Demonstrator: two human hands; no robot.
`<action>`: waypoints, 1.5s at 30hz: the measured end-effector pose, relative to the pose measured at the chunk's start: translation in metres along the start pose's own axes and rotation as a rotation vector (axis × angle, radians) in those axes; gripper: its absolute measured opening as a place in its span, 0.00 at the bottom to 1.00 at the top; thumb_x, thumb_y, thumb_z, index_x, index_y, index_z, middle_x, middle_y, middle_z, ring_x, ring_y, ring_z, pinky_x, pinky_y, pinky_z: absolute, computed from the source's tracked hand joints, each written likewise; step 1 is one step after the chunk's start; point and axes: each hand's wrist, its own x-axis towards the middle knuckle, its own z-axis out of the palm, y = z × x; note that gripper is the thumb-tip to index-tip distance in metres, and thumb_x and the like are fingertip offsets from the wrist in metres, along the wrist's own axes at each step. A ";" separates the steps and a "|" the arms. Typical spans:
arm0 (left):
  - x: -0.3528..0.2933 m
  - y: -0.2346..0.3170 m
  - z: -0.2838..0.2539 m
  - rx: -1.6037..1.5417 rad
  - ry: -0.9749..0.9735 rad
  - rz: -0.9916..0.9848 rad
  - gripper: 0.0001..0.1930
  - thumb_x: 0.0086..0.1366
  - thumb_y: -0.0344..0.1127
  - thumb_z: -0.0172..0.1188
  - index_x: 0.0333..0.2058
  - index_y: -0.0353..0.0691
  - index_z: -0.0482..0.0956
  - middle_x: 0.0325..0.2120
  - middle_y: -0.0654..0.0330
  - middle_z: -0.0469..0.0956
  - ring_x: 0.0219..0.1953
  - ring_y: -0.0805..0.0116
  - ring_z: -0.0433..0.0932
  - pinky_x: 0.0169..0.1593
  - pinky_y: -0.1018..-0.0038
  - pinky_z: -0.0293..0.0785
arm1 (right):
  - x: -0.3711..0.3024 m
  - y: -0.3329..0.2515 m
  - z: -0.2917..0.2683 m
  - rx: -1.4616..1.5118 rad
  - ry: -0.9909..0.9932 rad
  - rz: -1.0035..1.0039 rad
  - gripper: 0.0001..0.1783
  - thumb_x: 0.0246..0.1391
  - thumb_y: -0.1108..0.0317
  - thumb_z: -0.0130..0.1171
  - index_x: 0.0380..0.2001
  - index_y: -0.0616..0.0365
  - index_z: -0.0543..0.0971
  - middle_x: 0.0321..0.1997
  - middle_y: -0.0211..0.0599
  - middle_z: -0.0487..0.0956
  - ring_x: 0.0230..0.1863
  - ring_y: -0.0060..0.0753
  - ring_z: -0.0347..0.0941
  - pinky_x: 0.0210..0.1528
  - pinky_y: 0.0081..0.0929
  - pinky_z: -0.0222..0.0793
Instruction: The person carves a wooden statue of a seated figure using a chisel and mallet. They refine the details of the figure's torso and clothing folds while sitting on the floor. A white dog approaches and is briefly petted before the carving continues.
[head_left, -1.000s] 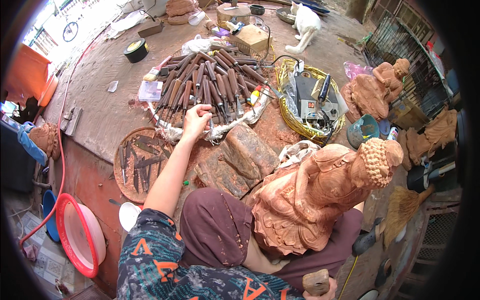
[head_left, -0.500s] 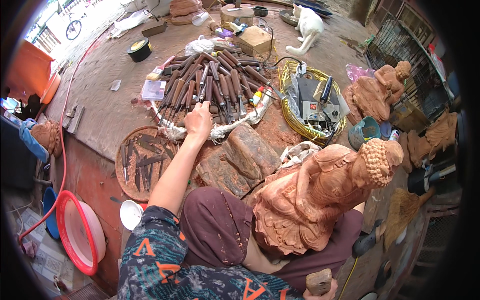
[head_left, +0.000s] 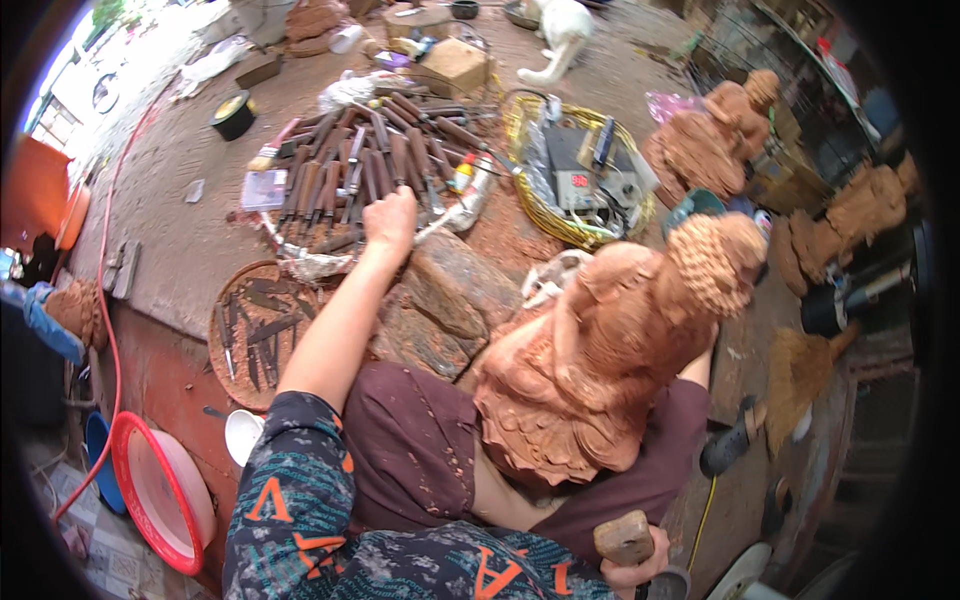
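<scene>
My left hand (head_left: 390, 220) reaches to the near side of a pile of carving chisels (head_left: 330, 165) with brown wooden handles. Its fingers are closed at the lower end of one chisel (head_left: 400, 160), whose shaft they hide. Low in the picture, my right hand (head_left: 640, 572) grips a wooden mallet (head_left: 623, 538), its block end up. A reddish-brown carved wooden statue (head_left: 590, 365) with a curly-haired head leans across my crossed legs. Between it and the chisels sits a rough wooden block (head_left: 440, 300).
A round tray (head_left: 222, 350) of dark blades lies left of the block. A wire basket (head_left: 520, 205) holds a control box (head_left: 575, 185). Another carving (head_left: 700, 150) stands right. A red-rimmed basin (head_left: 125, 480) and red hose (head_left: 112, 330) are at left; a white cat (head_left: 560, 40) sits far off.
My left hand has shifted right along the chisel pile. My right hand and the mallet have risen slightly into view. The whole view has swung, moving the scene leftward.
</scene>
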 end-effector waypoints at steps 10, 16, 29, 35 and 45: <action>0.013 0.005 0.010 -0.313 -0.183 -0.295 0.20 0.58 0.44 0.60 0.49 0.51 0.70 0.42 0.49 0.79 0.47 0.49 0.78 0.48 0.57 0.73 | -0.008 0.005 -0.005 0.046 -0.052 0.089 0.24 0.41 0.64 0.67 0.38 0.65 0.69 0.23 0.42 0.73 0.21 0.41 0.70 0.24 0.32 0.65; 0.015 0.007 0.014 -0.334 -0.180 -0.258 0.22 0.58 0.38 0.53 0.53 0.56 0.71 0.46 0.51 0.78 0.49 0.51 0.77 0.50 0.58 0.72 | -0.005 0.001 0.000 0.062 -0.046 0.077 0.25 0.39 0.69 0.66 0.40 0.67 0.68 0.24 0.44 0.73 0.23 0.44 0.72 0.27 0.34 0.67; 0.014 -0.040 0.031 -1.146 -0.160 -0.461 0.36 0.44 0.27 0.69 0.55 0.40 0.67 0.32 0.55 0.79 0.27 0.68 0.78 0.29 0.72 0.74 | -0.005 -0.006 0.005 0.047 -0.015 0.219 0.21 0.31 0.71 0.64 0.35 0.61 0.72 0.25 0.45 0.74 0.25 0.54 0.73 0.30 0.40 0.70; -0.027 -0.054 -0.004 -2.272 -0.680 -0.761 0.19 0.57 0.23 0.63 0.48 0.28 0.73 0.32 0.57 0.76 0.30 0.70 0.77 0.35 0.81 0.79 | -0.004 -0.003 0.004 0.075 -0.046 0.255 0.25 0.28 0.72 0.70 0.36 0.59 0.73 0.28 0.44 0.76 0.29 0.54 0.75 0.34 0.39 0.71; -0.125 0.045 -0.189 -2.299 -0.083 0.342 0.18 0.71 0.41 0.42 0.52 0.35 0.63 0.29 0.62 0.64 0.24 0.77 0.60 0.25 0.82 0.57 | 0.038 0.024 -0.025 0.714 -0.209 0.696 0.20 0.42 0.73 0.68 0.39 0.60 0.72 0.26 0.25 0.71 0.27 0.17 0.65 0.34 0.17 0.63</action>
